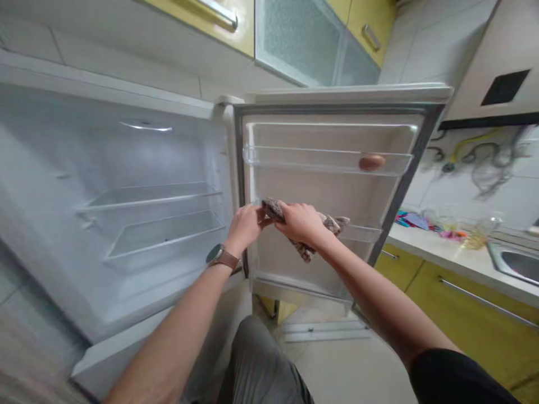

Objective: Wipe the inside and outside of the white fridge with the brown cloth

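Note:
The refrigerator door (320, 202) stands wide open before me. My right hand (301, 221) is closed around a brown patterned cloth (273, 209), whose loose folds hang below and to the right of the fingers. The cloth is at the hinge-side end of the middle door shelf (362, 233). My left hand (246, 224), with a watch on its wrist, is at the same end of that shelf, its fingers curled; what they grip, if anything, is hidden. An egg (371, 163) lies in the upper door shelf (303, 157).
The fridge interior (138, 157) is on the left with two glass shelves (168, 233). Yellow cabinets (463, 297) and a worktop with colourful items (421, 220) and a sink (522, 264) are at the right. Wall cabinets with frosted glass (298, 39) hang above the door.

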Motion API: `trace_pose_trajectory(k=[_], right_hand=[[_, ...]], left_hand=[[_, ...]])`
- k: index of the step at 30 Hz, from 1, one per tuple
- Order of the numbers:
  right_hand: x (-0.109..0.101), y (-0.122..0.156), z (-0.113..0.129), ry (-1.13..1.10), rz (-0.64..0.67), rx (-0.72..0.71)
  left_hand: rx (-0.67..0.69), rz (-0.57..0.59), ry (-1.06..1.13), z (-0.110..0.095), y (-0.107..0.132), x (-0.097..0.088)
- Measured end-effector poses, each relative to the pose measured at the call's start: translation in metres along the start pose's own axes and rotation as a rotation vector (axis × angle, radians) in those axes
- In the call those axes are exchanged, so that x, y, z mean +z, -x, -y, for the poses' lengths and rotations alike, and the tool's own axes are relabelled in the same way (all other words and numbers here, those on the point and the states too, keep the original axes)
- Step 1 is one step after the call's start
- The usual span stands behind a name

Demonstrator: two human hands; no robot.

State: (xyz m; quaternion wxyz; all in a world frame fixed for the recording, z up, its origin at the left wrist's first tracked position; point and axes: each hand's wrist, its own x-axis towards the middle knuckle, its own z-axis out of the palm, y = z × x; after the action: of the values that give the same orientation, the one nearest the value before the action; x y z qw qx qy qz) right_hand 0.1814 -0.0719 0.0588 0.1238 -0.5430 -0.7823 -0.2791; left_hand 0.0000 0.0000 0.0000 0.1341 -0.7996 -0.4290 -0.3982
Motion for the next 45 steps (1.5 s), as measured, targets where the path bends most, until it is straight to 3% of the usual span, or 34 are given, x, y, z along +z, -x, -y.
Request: trace_pose_trajectory(k=[6, 14, 18, 34, 39, 45], right_hand=[[-0.001, 0.038, -0.022, 0.101, -0.011, 0.06], [0.002, 0.119, -0.12, 0.209, -0.161, 0.157], [0.007, 0.131, -0.14, 0.19, -0.241, 0.111], [0.026, 0.107, -0.102, 0.272, -0.351, 0.198], [0.032, 0.084, -0.07, 0.203, -0.353, 0.23], [0.032, 0.041, -0.018, 0.04, -0.261, 0.216]], left_hand=[[0.04, 0.023, -0.015, -0.003, 0.001, -0.004], [0.038, 0.021, 0.008, -0.006, -0.002, -0.003], [0.037, 0.016, 0.018, -0.006, -0.002, -0.002], [0.052, 0.007, -0.034, -0.009, -0.003, -0.001], [0.057, 0.017, -0.037, -0.006, -0.003, 0.001], [0.062, 0.041, -0.086, -0.004, -0.004, 0.003]])
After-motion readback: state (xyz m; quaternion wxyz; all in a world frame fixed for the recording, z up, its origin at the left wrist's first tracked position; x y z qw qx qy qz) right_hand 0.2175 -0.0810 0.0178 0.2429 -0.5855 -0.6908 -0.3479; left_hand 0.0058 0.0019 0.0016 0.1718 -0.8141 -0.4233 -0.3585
